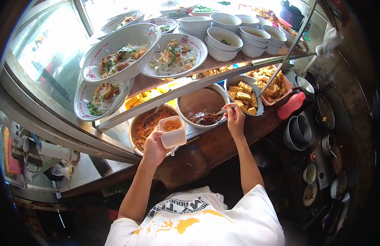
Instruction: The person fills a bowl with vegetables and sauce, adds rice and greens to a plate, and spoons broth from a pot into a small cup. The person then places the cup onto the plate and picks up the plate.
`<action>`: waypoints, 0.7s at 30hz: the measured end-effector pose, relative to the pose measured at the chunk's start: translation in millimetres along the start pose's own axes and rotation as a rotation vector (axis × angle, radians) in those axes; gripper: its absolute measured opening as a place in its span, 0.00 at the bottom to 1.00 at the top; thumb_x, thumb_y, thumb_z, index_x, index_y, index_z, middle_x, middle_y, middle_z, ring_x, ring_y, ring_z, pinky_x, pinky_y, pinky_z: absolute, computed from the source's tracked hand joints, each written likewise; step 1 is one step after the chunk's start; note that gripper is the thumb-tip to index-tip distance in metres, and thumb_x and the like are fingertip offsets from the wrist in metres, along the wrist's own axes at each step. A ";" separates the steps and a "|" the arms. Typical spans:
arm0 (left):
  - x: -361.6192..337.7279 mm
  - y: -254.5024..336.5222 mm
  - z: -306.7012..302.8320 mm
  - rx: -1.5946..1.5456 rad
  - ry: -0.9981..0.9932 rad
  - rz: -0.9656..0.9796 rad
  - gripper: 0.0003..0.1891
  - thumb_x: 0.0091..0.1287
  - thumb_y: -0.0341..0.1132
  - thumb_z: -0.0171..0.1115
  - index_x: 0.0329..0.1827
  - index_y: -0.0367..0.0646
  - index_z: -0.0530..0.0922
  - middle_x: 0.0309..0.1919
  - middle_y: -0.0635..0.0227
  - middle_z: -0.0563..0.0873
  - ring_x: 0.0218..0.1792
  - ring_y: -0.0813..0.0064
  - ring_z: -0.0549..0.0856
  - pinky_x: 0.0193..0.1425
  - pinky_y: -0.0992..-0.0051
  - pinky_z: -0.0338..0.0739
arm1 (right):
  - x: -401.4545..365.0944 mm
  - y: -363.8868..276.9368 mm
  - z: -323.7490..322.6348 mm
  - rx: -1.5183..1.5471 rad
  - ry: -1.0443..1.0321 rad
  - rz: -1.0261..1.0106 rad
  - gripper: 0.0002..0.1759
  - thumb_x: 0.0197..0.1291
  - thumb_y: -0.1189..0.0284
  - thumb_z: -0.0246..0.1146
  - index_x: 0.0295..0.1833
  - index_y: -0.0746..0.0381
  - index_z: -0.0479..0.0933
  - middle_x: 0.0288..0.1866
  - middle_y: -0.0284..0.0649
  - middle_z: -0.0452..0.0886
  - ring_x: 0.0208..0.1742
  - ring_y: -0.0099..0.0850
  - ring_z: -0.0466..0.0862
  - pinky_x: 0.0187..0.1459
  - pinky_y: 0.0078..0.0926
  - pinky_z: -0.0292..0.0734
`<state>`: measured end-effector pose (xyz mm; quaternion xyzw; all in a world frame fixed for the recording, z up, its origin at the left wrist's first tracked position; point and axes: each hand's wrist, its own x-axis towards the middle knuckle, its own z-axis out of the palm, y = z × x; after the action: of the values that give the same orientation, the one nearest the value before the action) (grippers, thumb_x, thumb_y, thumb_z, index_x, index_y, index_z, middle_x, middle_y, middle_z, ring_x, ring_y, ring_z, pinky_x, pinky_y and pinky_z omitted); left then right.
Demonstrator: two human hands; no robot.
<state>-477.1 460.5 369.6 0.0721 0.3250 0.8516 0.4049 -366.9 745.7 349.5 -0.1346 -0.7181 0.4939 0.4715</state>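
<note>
My left grip (154,145) wraps round a tub (173,134) of orange relish, held above the near pan (131,130). To the right, my right grip (235,119) pinches a spoon (220,111) dipped in dark sauce (205,119) in a bowl (198,100) on the counter (216,143).

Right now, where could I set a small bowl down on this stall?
Bare wood shows on the counter edge, in front of the dark-sauce bowl, between the left hand holding a white tub and the right hand on the spoon. The steel ledge at far left is partly bare. The upper shelf of noodle bowls and the lower row of pans are packed.
</note>
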 end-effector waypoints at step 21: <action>91.3 -10.5 20.2 0.022 0.078 0.086 0.16 0.74 0.34 0.40 0.62 0.40 0.65 0.56 0.58 0.75 0.58 0.63 0.77 0.65 0.59 0.71 | 12.2 24.1 -25.3 0.161 0.241 0.115 0.06 0.67 0.76 0.53 0.40 0.66 0.75 0.31 0.33 0.80 0.25 0.15 0.76 0.25 0.14 0.74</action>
<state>-522.9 542.6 366.1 0.0572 0.3463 0.8667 0.3543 -359.3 779.9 337.7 -0.1953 -0.6055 0.5563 0.5346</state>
